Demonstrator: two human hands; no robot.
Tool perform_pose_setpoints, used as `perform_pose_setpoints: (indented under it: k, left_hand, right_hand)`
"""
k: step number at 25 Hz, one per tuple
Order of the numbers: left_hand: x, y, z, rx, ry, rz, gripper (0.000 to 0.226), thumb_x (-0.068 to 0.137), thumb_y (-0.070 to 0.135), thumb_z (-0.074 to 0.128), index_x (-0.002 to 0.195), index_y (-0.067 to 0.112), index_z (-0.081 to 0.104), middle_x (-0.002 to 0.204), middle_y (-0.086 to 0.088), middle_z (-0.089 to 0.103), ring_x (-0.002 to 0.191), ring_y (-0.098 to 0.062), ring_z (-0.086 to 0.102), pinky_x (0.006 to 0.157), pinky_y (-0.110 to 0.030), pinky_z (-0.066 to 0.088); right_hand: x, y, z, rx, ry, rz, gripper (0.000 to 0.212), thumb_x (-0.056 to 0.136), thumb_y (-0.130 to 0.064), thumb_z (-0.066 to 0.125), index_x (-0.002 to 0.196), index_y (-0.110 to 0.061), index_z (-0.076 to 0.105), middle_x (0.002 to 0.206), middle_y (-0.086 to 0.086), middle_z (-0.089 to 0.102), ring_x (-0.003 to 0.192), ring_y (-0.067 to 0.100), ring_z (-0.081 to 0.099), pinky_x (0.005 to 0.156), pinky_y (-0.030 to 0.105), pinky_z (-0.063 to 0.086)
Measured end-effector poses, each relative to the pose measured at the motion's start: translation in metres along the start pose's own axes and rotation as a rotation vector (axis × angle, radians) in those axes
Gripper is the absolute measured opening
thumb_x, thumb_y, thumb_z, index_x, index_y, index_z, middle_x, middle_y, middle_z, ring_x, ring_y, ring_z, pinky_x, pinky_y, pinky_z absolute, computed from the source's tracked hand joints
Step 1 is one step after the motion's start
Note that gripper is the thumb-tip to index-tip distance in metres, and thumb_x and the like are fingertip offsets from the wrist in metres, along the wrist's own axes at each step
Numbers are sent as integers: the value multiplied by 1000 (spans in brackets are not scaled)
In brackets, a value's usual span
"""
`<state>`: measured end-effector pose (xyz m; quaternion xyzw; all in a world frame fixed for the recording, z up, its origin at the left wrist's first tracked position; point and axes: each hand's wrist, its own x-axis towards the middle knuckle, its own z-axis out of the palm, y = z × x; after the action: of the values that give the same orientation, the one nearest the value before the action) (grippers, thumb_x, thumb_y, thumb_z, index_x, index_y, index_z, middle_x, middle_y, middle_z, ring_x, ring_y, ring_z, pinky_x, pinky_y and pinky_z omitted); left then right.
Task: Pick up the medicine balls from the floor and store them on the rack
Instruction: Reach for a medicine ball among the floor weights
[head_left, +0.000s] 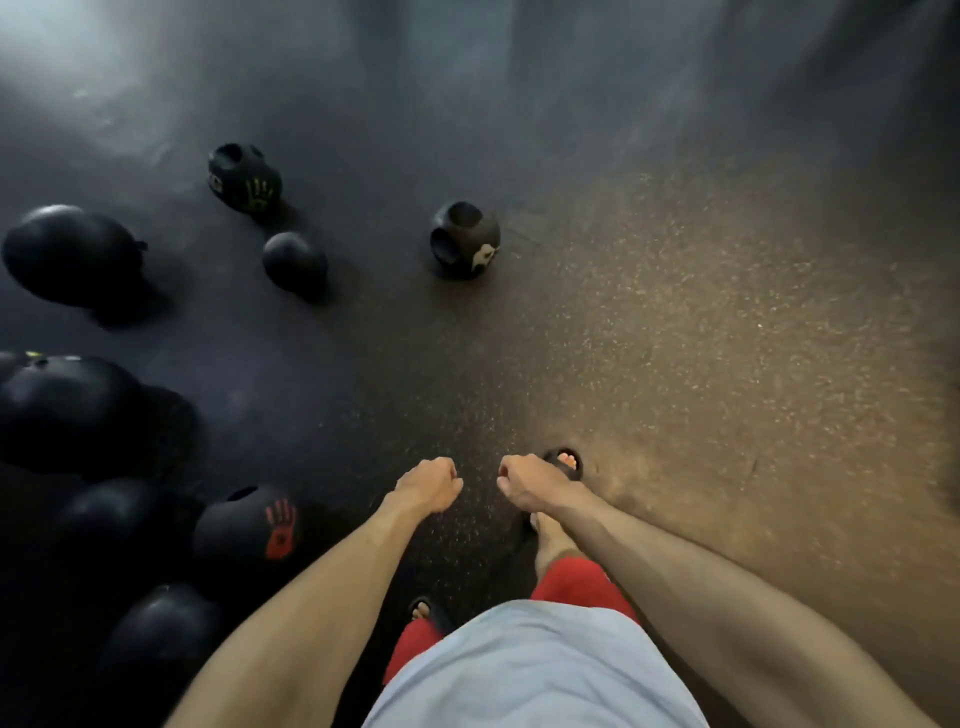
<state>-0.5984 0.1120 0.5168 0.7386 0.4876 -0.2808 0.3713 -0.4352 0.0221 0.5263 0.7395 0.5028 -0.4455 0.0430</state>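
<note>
Mid-air, left hand (428, 486), right hand (525, 484): fists.

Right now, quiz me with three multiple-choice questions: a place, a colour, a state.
1. The white-marked medicine ball lies: A ahead of the left hand; B behind the feet; C on a rack.
2. Handprint on the medicine ball nearest the left hand: A red; B blue; C yellow.
3. The right hand is: A gripping a ball; B curled, empty; C flat on the floor.
Answers: 1 A, it sits beyond both fists. 2 A, the print is red. 3 B, its fist holds nothing.
</note>
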Motion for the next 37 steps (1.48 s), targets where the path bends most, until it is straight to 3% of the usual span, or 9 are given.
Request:
perform_pose_setpoints:
  k: [4, 10, 18, 24, 29, 34, 37]
  left_hand:
    - [62, 70, -66, -9, 16, 1, 28, 102, 33, 50, 125, 19, 58, 110, -4, 67, 91, -15, 65, 90, -40, 55]
    - [150, 162, -159, -81, 62, -11, 28, 100, 35, 51, 120, 20, 62, 110, -4, 69, 99, -20, 66, 91, -42, 53]
    - [290, 200, -253, -197, 14, -96, 25, 99, 34, 50, 114, 21, 65, 118, -6, 68, 112, -25, 63, 94, -40, 49]
    - [394, 209, -368, -400, 19, -146, 28, 99, 34, 53, 119, 19, 63, 120, -5, 67, 111, -24, 63, 96, -41, 50]
    - [440, 211, -448, -598, 133, -186, 21, 97, 33, 54, 110, 20, 66, 110, -7, 71, 101, -25, 68, 89, -40, 53]
    - [482, 197, -488, -845, 252, -408, 22, 96, 34, 54, 108, 19, 66, 107, -7, 72, 98, -26, 67, 84, -39, 54]
    - [503, 202, -501, -1029, 292, -601, 22, 94, 32, 54, 106, 19, 66, 105, -11, 74, 98, -30, 69, 86, -37, 54]
  right_hand:
    - [56, 31, -90, -5, 0, -8, 32, 101, -27, 44, 120, -9, 63, 123, 16, 68, 112, 36, 64, 88, 38, 49]
    - [136, 73, -225, -69, -30, -58, 33, 101, -27, 45, 122, -7, 62, 124, 19, 66, 113, 37, 63, 86, 37, 49]
    - [276, 92, -354, -186, -109, -47, 31, 98, -28, 43, 112, -11, 65, 118, 18, 69, 108, 36, 65, 83, 38, 50]
    - [392, 58, -483, -328, -173, -66, 31, 97, -25, 45, 111, -8, 66, 118, 20, 69, 109, 38, 65, 85, 40, 51]
    - [484, 2, -566, -449, -193, -159, 31, 100, -27, 44, 119, -11, 63, 122, 15, 68, 112, 35, 64, 88, 39, 50]
    - [590, -42, -610, -645, -340, -363, 28, 103, -24, 45, 121, -11, 62, 122, 13, 67, 111, 34, 64, 81, 34, 45]
    - [648, -62, -630, -766, -415, -426, 33, 103, -25, 41, 122, -10, 62, 122, 17, 65, 113, 36, 62, 86, 38, 45]
